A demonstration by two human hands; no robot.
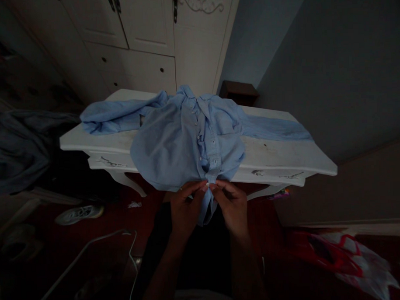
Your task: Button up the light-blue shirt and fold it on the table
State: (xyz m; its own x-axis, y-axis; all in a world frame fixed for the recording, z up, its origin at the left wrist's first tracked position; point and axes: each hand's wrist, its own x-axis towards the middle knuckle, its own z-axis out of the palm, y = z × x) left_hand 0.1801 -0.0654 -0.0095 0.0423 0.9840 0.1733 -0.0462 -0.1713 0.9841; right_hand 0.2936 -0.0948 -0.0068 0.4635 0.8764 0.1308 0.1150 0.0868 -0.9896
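Observation:
A light blue button-up shirt (pixel 167 138) lies across the white table (pixel 279 158), its collar at the far side and its sleeves spread left and right. The lower front hangs over the near edge. Both hands meet at this hem, around a small white button (pixel 207 184). My left hand (pixel 187 207) pinches the cloth beside the button with thumb and forefinger. On the other side, my right hand (pixel 231 203) pinches the placket edge right against it. Higher up, the front is partly open, with several buttons and buttonholes showing.
White wardrobe doors and drawers (pixel 150 33) stand behind the table. On the dark red floor lie a sneaker (pixel 79 214) at left and a red and clear plastic bag (pixel 355 262) at right. A pale cable (pixel 133 253) runs near the person's legs. Dark clothing (pixel 19 147) hangs at left.

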